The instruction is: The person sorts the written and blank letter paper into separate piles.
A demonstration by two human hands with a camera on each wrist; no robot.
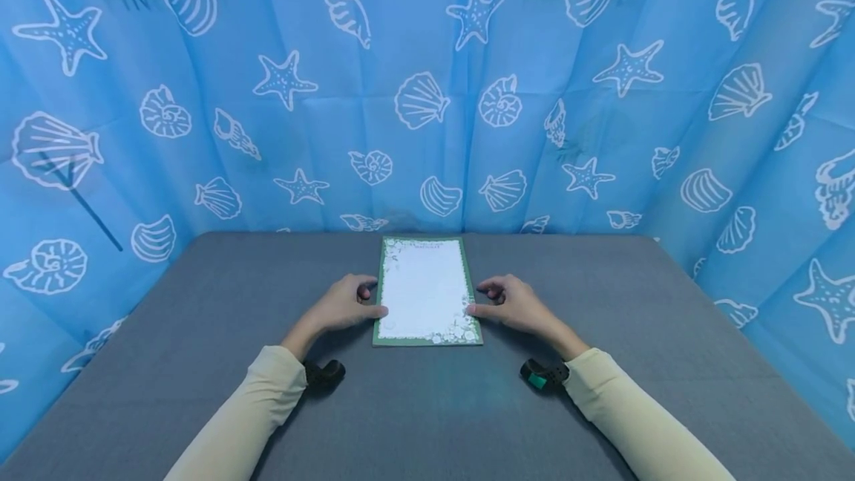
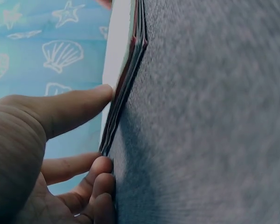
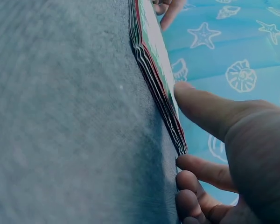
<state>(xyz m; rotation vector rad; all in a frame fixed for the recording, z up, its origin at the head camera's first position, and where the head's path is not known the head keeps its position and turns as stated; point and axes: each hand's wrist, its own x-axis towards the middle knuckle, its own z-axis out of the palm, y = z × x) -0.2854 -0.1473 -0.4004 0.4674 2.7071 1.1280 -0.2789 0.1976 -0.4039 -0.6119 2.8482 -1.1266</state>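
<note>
A flat stack of printed paper sheets point(image 1: 424, 288), white on top with a green floral border, lies on the table between both hands. Several thin layered edges, some red, show along the stack's side point(image 2: 123, 81) in the left wrist view. My left hand point(image 1: 345, 304) is at its left edge, thumb tip resting on the border and fingertips low at the table beside the far end. Mirroring it on the right edge, my right hand point(image 1: 514, 308) touches the border with its thumb point(image 3: 200, 105), the other fingers bent loosely near the cloth.
Grey cloth covers the table point(image 1: 427, 414). Behind it and at both sides hangs a blue curtain point(image 1: 427, 58) with white shells and starfish. Dark wrist devices sit at the left wrist point(image 1: 326, 375) and right wrist point(image 1: 542, 375).
</note>
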